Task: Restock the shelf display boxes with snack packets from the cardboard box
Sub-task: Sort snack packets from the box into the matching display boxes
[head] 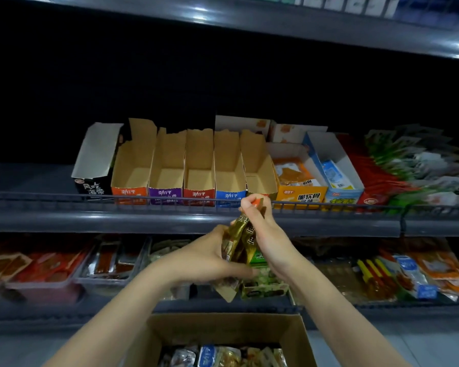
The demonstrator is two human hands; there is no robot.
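Observation:
Both my hands hold a bunch of gold snack packets (237, 241) in front of the middle shelf rail (64, 198). My left hand (210, 256) grips the bunch from the left and below. My right hand (260, 223) pinches the top of the packets, with an orange packet tip showing at its fingertips, just below the rightmost brown display box (257, 165). Several empty brown display boxes (170, 165) stand in a row on the shelf. The open cardboard box (300, 337) sits at the bottom centre with mixed snack packets (223, 356) inside.
A black display box (96, 165) stands left of the row. An orange box (297, 197) and a blue box (339, 192) with packets stand to the right, then loose green and red packets (408, 165). The lower shelf (64, 263) holds trays of packets.

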